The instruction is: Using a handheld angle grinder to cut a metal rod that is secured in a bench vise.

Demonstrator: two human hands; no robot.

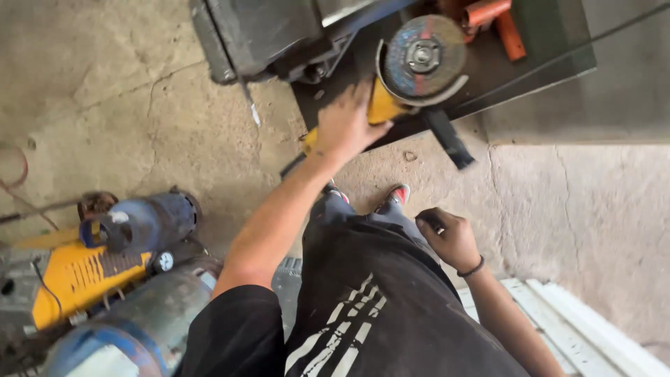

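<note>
My left hand is stretched forward and grips the yellow body of an angle grinder. Its round grinding disc faces up toward the camera, with a grey guard around it and a black side handle pointing down to the right. The grinder is over the edge of a dark metal plate. My right hand is low by my hip, fingers curled around a small dark object that I cannot make out. A dark band circles that wrist. I wear a black shirt and grey trousers; my shoes show below.
Two blue gas cylinders lie at the left beside a yellow machine. Orange clamp parts rest on the plate. A dark steel frame stands at the top. White boards lie at bottom right. The floor is cracked concrete.
</note>
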